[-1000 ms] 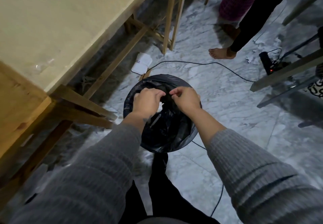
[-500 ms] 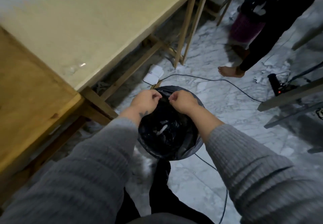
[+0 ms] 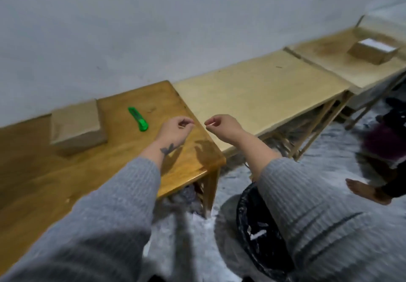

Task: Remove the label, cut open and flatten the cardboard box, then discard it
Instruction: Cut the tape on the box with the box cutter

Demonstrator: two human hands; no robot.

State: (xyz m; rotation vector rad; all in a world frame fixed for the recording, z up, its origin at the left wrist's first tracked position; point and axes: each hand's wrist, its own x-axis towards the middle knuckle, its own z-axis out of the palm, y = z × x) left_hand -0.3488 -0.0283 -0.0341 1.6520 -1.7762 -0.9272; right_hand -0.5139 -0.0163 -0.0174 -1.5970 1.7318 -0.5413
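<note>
A closed brown cardboard box (image 3: 77, 125) lies on the dark wooden table (image 3: 44, 178) near the wall. A green utility knife (image 3: 138, 119) rests to its right. My left hand (image 3: 175, 129) hovers above the table's right end, right of the knife, with its fingers curled in and nothing seen in them. My right hand (image 3: 222, 126) hangs beside it over the seam with the pale table (image 3: 263, 88), fingertips pinched together. A bin lined with a black bag (image 3: 257, 233) stands on the floor below my right forearm, with white scraps inside.
A second box with a white label (image 3: 373, 52) sits on the far right table. Another person's bare foot (image 3: 367, 190) and dark clothing are on the marble floor at right. A grey wall runs behind the tables.
Both hands have lifted out of the black bin bag and risen to table height. My view has swung up from the bin to the tabletops.
</note>
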